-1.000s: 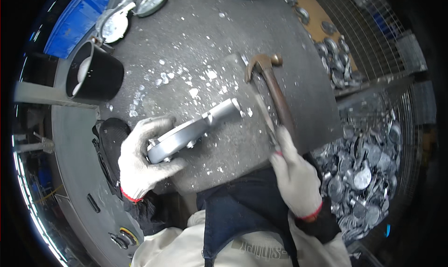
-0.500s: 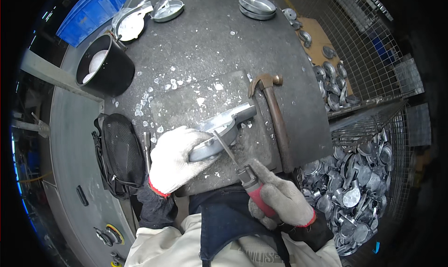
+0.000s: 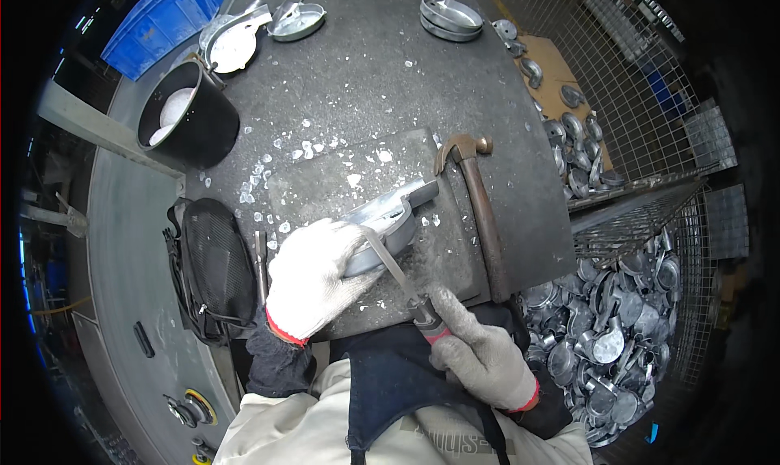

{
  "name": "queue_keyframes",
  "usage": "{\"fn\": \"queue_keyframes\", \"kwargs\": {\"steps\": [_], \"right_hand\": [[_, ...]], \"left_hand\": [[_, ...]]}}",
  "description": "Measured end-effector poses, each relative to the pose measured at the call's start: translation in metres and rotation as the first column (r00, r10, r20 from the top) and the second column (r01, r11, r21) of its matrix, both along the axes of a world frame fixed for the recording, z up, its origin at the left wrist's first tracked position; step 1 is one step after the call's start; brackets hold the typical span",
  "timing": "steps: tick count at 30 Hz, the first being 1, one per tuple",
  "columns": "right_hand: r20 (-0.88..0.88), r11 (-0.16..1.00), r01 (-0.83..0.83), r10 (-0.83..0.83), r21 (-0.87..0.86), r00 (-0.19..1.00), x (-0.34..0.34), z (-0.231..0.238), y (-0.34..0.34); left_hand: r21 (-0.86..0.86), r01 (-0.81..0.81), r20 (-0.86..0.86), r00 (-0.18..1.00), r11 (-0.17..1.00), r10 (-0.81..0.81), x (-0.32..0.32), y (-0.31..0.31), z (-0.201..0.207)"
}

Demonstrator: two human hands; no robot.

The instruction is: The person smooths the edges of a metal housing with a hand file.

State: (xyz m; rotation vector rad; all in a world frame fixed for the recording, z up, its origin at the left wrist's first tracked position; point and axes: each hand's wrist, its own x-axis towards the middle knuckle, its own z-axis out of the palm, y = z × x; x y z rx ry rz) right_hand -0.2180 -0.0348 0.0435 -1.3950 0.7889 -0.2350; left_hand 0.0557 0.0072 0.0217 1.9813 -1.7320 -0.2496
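My left hand (image 3: 315,272), in a white knit glove with a red cuff, grips a grey cast-metal housing (image 3: 392,215) over a dark board (image 3: 443,258). The housing is tilted, its spout pointing up and to the right. My right hand (image 3: 487,353), in a greyer glove, is closed round a narrow-bladed power file (image 3: 426,314) with a red grip. Its long thin blade reaches the housing's near rim, close to my left fingers; whether it touches cannot be made out. A claw hammer (image 3: 481,203) lies to the right of the board.
White metal flakes (image 3: 306,147) litter the table. A black bucket (image 3: 213,132), a black mesh bag (image 3: 213,262) and a slim metal tool (image 3: 261,266) stand or lie to the left. More castings (image 3: 449,14) sit at the back. Wire cages hold heaped castings (image 3: 608,345) on the right.
The housing has tilted over in my left hand, and its spout has shifted slightly left. The file's blade has swung left along the rim, my right hand moving a little with it.
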Motion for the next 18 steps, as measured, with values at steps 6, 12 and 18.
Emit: {"fn": "queue_keyframes", "kwargs": {"steps": [6, 12, 18], "right_hand": [[-0.077, 0.805, -0.029, -0.021, -0.593, 0.997, 0.004, -0.016, 0.008], [-0.174, 0.723, -0.091, -0.042, -0.685, 0.984, 0.003, -0.012, 0.003], [-0.034, 0.835, 0.011, -0.036, -0.55, 0.999, 0.002, -0.024, 0.0]], "left_hand": [[0.021, -0.025, 0.033, 0.999, 0.999, 0.025, -0.008, -0.006, 0.009], [0.004, -0.033, 0.082, 0.996, 0.999, 0.032, -0.014, -0.009, 0.012], [-0.051, -0.043, 0.108, 0.993, 0.998, 0.048, -0.024, -0.014, 0.01]]}}
